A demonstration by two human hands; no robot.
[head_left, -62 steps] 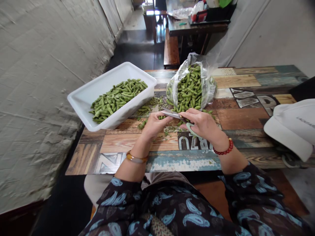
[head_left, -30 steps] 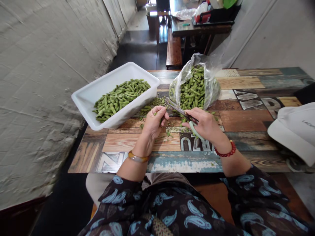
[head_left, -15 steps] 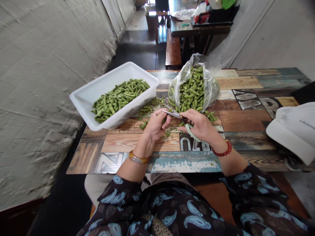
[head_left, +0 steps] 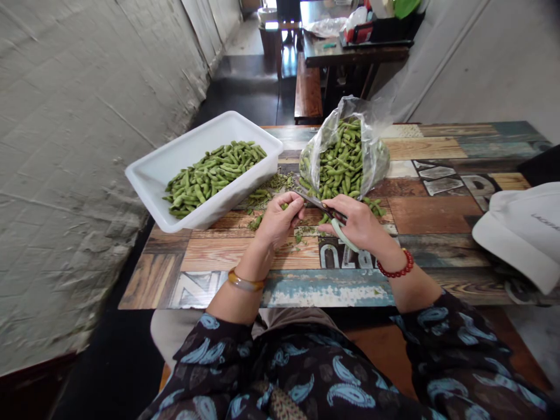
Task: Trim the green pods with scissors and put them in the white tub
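Observation:
My right hand [head_left: 356, 220] is wrapped round a pair of scissors [head_left: 343, 233] with pale green handles. Their blades point left toward my left hand [head_left: 282, 217], whose fingers are pinched on a green soybean pod [head_left: 284, 206], mostly hidden by the fingers. Behind my hands, a clear plastic bag [head_left: 373, 156] lies open toward me, full of pods [head_left: 343, 160]. To the left stands a white plastic tub [head_left: 153, 169] with a heap of pods [head_left: 214, 175] in it. Small green trimmings [head_left: 284, 182] are scattered between tub and bag.
The patchwork-wood table [head_left: 433, 216] runs across in front of me. A white cap [head_left: 520, 227] lies at its right end. A rough white wall [head_left: 87, 116] rises close on the left. Farther off are a bench [head_left: 308, 87] and another table [head_left: 359, 53] with things on it.
My left hand has turned a little, its fingers closing in more with a pod showing between them. The scissors have tilted slightly, with the blades now steeper. Tub and bag stay put.

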